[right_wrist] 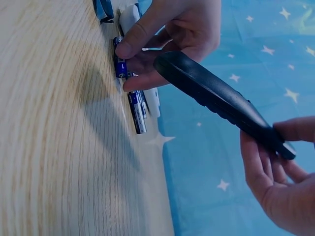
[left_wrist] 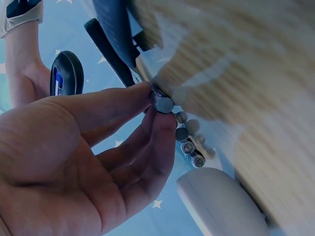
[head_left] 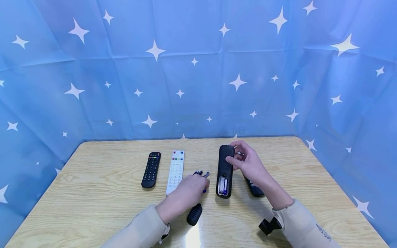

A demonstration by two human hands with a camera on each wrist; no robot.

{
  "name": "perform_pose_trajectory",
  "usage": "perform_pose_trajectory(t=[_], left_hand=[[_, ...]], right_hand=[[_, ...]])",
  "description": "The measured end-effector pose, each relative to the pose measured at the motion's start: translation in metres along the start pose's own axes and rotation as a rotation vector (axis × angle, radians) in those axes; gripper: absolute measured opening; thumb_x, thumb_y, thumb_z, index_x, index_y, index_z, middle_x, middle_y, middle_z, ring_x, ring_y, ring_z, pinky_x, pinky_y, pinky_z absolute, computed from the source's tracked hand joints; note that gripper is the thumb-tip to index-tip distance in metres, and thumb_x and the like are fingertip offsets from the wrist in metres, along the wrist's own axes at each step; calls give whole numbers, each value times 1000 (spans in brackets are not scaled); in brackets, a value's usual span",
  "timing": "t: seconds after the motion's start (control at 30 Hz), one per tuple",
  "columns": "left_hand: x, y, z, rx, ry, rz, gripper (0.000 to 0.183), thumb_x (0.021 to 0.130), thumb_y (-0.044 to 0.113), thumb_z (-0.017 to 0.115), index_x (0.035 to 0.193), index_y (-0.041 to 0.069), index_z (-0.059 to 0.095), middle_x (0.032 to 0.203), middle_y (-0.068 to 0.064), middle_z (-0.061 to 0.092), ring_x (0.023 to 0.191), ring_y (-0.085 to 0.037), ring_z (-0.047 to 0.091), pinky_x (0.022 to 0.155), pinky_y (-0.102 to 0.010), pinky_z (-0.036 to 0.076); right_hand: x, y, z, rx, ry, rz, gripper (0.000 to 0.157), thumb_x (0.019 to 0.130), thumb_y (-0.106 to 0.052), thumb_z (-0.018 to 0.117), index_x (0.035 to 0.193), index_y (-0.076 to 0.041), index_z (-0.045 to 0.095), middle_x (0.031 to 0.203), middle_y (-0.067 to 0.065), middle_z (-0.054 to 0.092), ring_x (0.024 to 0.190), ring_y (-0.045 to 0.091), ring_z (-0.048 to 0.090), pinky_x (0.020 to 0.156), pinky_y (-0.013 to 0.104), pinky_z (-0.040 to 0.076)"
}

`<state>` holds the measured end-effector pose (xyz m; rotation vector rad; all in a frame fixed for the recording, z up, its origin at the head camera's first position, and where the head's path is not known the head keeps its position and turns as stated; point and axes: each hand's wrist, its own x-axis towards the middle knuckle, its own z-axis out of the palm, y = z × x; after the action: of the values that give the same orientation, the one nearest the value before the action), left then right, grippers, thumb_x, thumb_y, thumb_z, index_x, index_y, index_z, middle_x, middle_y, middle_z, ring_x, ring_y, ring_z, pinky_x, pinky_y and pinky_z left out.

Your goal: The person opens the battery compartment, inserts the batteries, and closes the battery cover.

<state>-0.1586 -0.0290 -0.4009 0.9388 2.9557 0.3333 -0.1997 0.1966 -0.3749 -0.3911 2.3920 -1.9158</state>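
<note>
My left hand (head_left: 191, 189) pinches a blue-and-silver battery (left_wrist: 164, 104) between thumb and fingertips, low over the table. Several more batteries (left_wrist: 189, 140) lie side by side just past those fingers; in the right wrist view they show blue with silver ends. My right hand (head_left: 248, 163) grips a black remote control (head_left: 225, 155) by its upper part, raised off the table with its back toward the head camera. The battery compartment (head_left: 223, 186) at its lower end is uncovered, and battery surfaces show inside.
A black remote with coloured buttons (head_left: 151, 170) and a white remote (head_left: 175, 170) lie at the left of the wooden table (head_left: 102, 193). A small black remote (head_left: 194, 215) lies below my left hand. Another dark remote (head_left: 256, 188) is partly hidden under my right wrist. A starry blue curtain (head_left: 198, 86) stands behind.
</note>
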Motion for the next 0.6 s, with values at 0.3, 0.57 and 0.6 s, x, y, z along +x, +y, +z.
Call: perform_pose_trajectory(t=[0.3,0.57,0.6], left_hand=[[-2,-1,1,-5,14,15,17,88,1,74,79,14,68,75,-1,62,67,-13,58,55,-29,49],[-2,-2,-3,-98,26,-2,13,88,-3,71,85,9,68,79,-2,62,71,-13,58,59,-26,50],[-2,-2,-3,-105,29,-3,13,87,-4,71,86,9,69,81,-2,63,72,-13,59,60,-26,50]], right_hand=[[0,1,0,3,-2,3,44,96,-3,69,135,2,48,106,19,55,81,22,63,69,38,60],[1,1,0,3,-8,5,45,97,-4,69,136,2,47,107,20,55,82,22,63,70,38,60],[1,1,1,4,-8,6,45,97,-4,69,136,2,47,107,20,55,82,23,63,70,38,60]])
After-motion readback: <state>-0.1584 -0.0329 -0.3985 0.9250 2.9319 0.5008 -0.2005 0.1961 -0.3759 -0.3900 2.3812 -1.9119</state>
